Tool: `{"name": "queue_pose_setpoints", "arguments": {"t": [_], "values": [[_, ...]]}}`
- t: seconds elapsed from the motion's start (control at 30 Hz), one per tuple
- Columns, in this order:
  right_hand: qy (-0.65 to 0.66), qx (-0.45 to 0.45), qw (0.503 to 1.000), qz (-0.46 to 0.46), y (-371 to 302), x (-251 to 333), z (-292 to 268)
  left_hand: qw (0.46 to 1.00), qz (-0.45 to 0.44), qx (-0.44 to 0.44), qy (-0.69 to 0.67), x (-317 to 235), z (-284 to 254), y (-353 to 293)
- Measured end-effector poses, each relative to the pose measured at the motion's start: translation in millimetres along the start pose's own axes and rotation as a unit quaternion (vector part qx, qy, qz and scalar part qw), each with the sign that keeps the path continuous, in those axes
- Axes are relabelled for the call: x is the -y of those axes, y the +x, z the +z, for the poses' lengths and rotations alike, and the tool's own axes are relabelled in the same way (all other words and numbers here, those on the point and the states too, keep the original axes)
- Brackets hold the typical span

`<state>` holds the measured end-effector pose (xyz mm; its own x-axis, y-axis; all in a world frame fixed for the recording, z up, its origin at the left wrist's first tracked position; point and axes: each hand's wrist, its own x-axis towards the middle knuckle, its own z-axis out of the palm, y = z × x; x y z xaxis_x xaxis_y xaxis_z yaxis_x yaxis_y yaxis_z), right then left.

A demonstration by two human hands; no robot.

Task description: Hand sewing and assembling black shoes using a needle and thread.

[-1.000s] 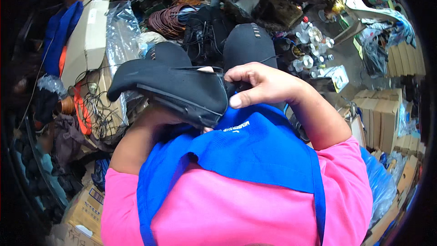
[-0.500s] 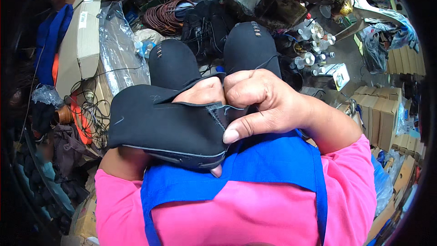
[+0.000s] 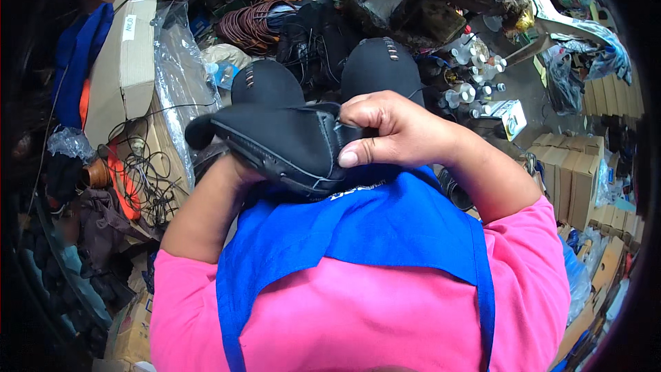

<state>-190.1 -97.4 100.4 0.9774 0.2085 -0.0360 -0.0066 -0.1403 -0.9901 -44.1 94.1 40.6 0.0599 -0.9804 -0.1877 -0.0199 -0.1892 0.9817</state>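
A black shoe upper (image 3: 279, 139) with grey-edged seams is tilted in front of my lap, its rounded end to the left. My left hand (image 3: 241, 167) holds it from beneath and behind, most of its fingers hidden under the black material. At the stitched right end, my right hand (image 3: 377, 134) is closed on the edge, thumb extended along the near side and fingers curled above. A thin dark thread rises by the right hand's knuckles; whether the fingers pinch a needle cannot be seen.
Behind the upper are my black-clad knees (image 3: 381, 69); a blue apron (image 3: 358, 224) covers my lap. Cardboard (image 3: 124, 48) and clear plastic sheeting (image 3: 175, 69) stand on the left, near tangled black cord (image 3: 148, 179). Several bottles (image 3: 471, 72) and stacked cardboard boxes (image 3: 568, 172) are on the right.
The upper has been raised and turned so that its seamed lower side shows more. My left hand has come out of its opening to beneath it; the right hand still grips the stitched end.
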Motion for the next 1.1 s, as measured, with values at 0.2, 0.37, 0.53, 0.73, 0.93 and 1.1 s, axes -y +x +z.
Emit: {"name": "queue_pose_setpoints", "arguments": {"t": [0.2,0.37,0.53,0.73,0.93,1.1], "values": [[-0.022,-0.006,0.999,0.046,-3,18,-18,1.000,0.027,-0.014,-0.005,-56,3,10],[-0.009,0.017,0.999,-0.032,-10,40,-6,0.988,0.149,0.005,0.044,-77,7,-12],[0.040,0.099,0.986,-0.124,-11,68,11,0.986,-0.126,0.106,0.036,-120,2,-34],[0.007,0.137,0.981,-0.140,-26,85,18,0.996,-0.042,0.067,0.041,-90,6,-35],[-0.003,0.074,0.997,-0.017,-23,35,-19,0.998,0.042,0.035,0.025,-55,17,-31],[0.289,-0.021,0.955,0.067,0,13,-21,0.948,-0.010,0.022,-0.317,-37,11,-17]]}}
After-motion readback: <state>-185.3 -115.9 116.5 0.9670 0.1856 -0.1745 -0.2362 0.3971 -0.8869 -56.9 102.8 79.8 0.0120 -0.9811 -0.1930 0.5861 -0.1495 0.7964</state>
